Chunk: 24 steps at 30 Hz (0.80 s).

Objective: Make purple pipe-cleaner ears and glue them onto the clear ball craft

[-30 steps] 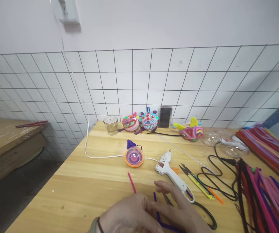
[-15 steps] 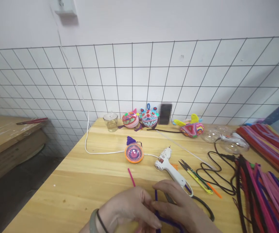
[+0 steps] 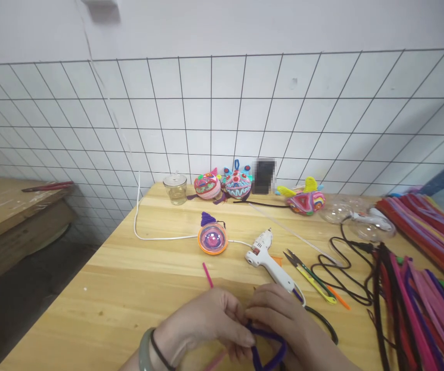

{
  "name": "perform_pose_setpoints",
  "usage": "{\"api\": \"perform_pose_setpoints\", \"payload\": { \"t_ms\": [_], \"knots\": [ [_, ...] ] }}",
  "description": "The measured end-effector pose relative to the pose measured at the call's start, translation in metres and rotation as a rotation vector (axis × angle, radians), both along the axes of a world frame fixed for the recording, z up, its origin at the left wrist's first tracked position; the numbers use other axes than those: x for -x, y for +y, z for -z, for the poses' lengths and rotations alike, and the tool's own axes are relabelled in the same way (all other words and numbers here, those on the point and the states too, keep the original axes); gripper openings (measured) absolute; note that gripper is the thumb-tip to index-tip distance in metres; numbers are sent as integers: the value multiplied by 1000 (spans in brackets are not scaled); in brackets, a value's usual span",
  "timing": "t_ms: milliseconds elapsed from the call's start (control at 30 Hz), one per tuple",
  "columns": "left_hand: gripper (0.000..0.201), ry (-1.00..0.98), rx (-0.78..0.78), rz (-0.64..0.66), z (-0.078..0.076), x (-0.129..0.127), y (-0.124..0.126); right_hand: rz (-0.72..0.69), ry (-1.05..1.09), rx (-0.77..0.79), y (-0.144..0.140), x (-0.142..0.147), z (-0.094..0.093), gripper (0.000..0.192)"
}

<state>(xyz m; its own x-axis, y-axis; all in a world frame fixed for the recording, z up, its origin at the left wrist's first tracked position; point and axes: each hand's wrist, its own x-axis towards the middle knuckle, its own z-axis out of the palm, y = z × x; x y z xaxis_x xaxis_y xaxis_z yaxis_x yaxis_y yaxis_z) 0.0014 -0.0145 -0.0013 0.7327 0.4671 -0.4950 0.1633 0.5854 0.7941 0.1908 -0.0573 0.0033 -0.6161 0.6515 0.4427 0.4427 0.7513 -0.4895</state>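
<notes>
One purple strip [image 3: 281,353] — part-hidden | left grip [image 3: 214,317] pinching | right grip [image 3: 283,315] — unclear

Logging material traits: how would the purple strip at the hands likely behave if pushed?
The purple strip probably bends readily: it is already bent into an angular loop at the left hand. It likely holds a shape rather than flopping, since the loop sits open. Being thin, it seems light.
</notes>
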Motion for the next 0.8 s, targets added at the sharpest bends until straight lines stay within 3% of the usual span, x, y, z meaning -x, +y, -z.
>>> {"api": "perform_pose_setpoints", "payload": {
  "t_ms": [800],
  "knots": [
    [30,43,-52,-45,-7,0,-1,69,130,92,-2,2,9,16]
  ]
}}
